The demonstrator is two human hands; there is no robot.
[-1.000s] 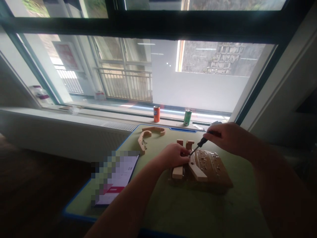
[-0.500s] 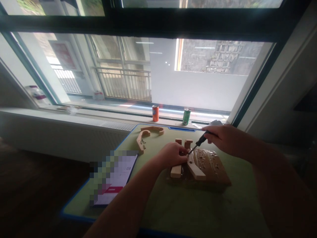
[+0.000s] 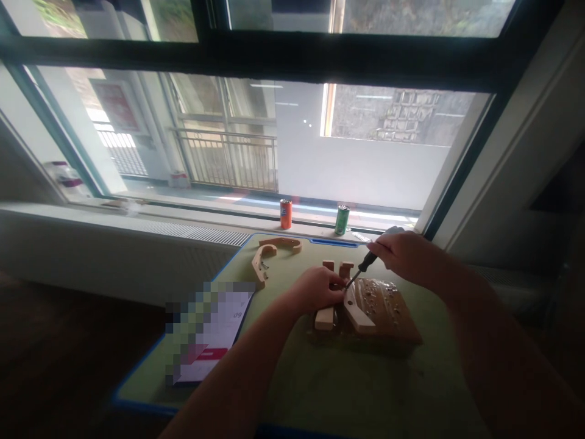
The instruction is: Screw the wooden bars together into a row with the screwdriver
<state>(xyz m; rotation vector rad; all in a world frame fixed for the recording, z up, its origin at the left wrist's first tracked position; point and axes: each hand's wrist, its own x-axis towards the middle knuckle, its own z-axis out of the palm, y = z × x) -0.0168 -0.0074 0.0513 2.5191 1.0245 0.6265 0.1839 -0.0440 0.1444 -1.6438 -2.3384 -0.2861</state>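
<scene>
Head view, large to small. Matte green tabletop, blue-edged. Mid-table, flat brown wooden board bearing pale wooden slats, smooth and straight-cut. Left hand curled, fingertips pinched on the slats. Right hand closed round the black-handled screwdriver, thin shaft slanting down to the slats. On the sill, small cylindrical orange can and green can.

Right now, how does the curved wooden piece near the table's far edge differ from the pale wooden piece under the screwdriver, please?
The curved wooden piece lies untouched; the pale wooden piece lies at the left hand, and the right hand points a screwdriver at it. The curved piece rests on the green table; the pale piece on a brown board. Both are light wood.
</scene>
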